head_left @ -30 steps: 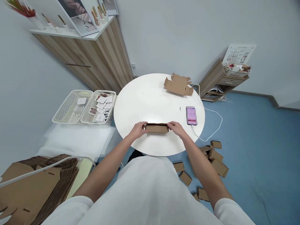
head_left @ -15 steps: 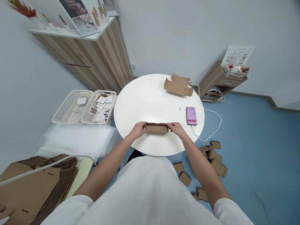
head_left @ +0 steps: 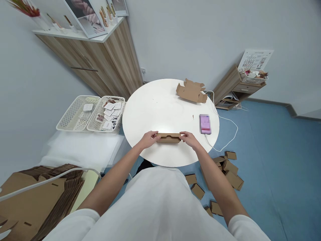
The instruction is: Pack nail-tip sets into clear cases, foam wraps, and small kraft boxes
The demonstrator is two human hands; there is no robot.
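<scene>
A small brown cardboard box (head_left: pixel 168 140) rests near the front edge of the round white table (head_left: pixel 145 110). Its lid flap is partly folded over, with a notch in the edge and a dark gap below. My left hand (head_left: pixel 149 139) pinches the box's left end. At the right end, my right hand (head_left: pixel 188 138) grips the corner of the flap between thumb and fingers. Farther back on the table lies an unfolded cardboard blank (head_left: pixel 192 91) with its tabs raised.
A phone (head_left: pixel 205 124) with a white cable lies at the table's right. Two white baskets (head_left: pixel 75 113) stand left, one with cards. A stack of flat cardboard (head_left: pixel 37 201) is at lower left. Several folded boxes (head_left: pixel 233 179) lie on the blue floor at right.
The box's lid flap has tipped forward and down over the opening, so its notched edge now shows. Both hands have stayed at the box's two ends.
</scene>
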